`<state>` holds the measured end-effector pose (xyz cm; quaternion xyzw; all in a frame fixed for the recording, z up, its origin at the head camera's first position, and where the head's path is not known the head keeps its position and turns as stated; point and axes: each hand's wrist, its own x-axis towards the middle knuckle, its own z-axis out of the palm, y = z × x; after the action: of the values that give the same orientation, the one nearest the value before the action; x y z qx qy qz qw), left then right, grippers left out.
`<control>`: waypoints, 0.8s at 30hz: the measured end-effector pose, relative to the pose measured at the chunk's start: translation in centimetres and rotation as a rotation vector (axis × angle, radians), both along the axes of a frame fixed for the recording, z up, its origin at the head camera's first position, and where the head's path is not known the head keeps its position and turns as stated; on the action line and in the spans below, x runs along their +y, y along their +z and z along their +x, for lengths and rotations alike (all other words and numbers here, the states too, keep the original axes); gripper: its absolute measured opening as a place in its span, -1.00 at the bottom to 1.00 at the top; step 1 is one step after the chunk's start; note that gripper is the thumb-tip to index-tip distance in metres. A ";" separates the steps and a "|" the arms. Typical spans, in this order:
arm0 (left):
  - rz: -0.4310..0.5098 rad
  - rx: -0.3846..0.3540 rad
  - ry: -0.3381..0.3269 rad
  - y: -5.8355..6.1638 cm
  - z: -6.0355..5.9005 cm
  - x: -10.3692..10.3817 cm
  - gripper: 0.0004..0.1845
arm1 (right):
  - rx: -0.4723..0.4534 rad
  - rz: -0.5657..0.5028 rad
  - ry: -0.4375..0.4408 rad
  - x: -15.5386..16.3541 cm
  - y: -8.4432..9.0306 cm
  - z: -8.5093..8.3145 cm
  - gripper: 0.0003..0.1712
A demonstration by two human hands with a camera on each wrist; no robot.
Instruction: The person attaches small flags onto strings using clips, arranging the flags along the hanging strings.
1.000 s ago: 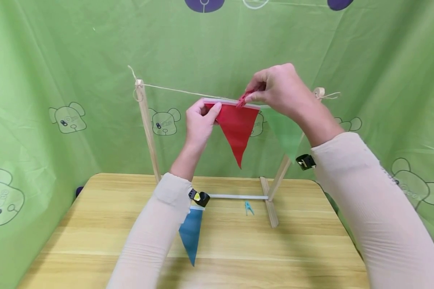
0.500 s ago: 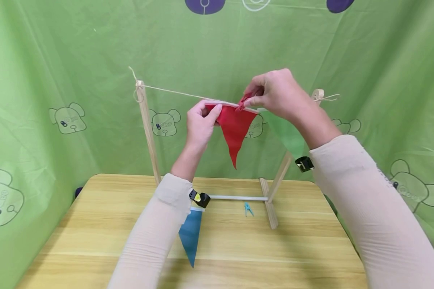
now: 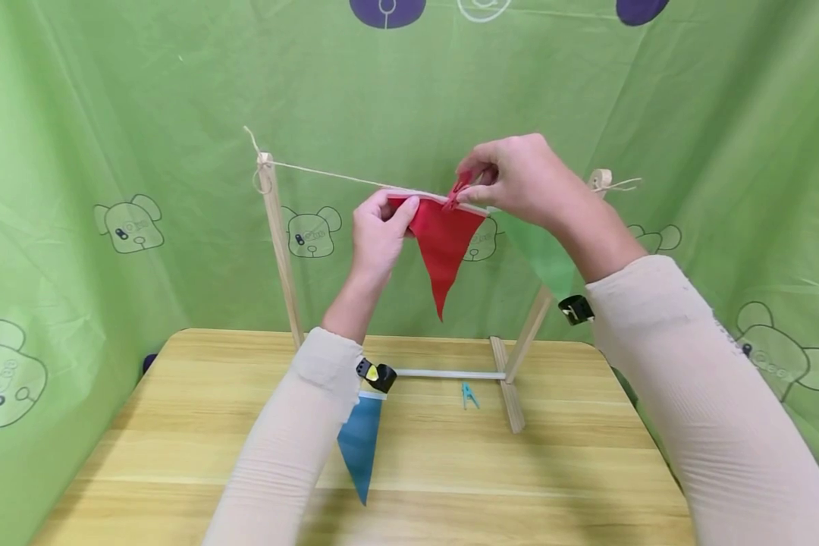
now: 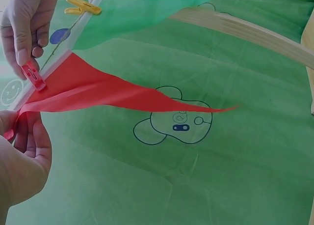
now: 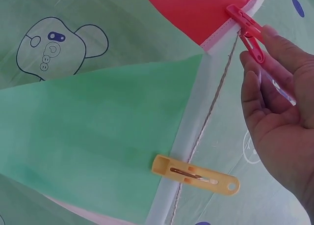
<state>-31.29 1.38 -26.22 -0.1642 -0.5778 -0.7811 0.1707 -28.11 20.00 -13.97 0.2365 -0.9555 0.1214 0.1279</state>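
Change: since a second ago our right hand (image 3: 528, 178) has dipped slightly with the red clothespin (image 3: 459, 189), and the red pennant (image 3: 442, 241) has swung so its tip hangs a little left; our left hand (image 3: 380, 231) holds as before.
Left grip: thumb and fingers pinch the pennant's upper left corner against the string (image 3: 327, 174), fully closed on the fabric.
Right grip: fingertips squeeze the clothespin's tail, its nose biting the white hem (image 5: 216, 38) just right of the left pinch.
Handling: we judge the pennant feather-light, limp and slick, likely to slide along the line; best held at the stitched hem, near the corners. The pin looks small, springy plastic, gripped at its tail.
Beyond the grip: the green pennant (image 5: 98, 136) hangs just past our right hand, fixed by a yellow clothespin (image 5: 196, 173).
Below: a blue pennant (image 3: 362, 447) and a teal clothespin (image 3: 469, 394) lie on the wooden table (image 3: 177, 425), under the wooden frame (image 3: 280, 250).
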 end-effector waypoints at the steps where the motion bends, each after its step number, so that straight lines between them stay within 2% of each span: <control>1: -0.001 -0.002 0.000 0.0 0.0 0.0 -0.81 | 0.000 0.001 0.002 0.0 0.0 0.0 -0.66; 9: -0.018 -0.018 0.009 -0.2 -0.2 -0.3 -0.82 | 0.010 -0.016 0.025 -0.3 0.1 -0.2 -0.56; 18: -0.041 -0.024 0.027 -0.2 -0.3 -0.5 -0.81 | 0.000 -0.032 0.021 -0.6 0.0 -0.4 -0.62; 24: -0.069 -0.038 0.024 -0.3 -0.4 -0.6 -0.81 | 0.012 -0.017 0.033 -0.6 -0.2 -0.4 -0.58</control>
<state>-31.64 0.74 -26.51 -0.1480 -0.6093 -0.7617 0.1633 -28.54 19.38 -14.13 0.2517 -0.9496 0.1304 0.1337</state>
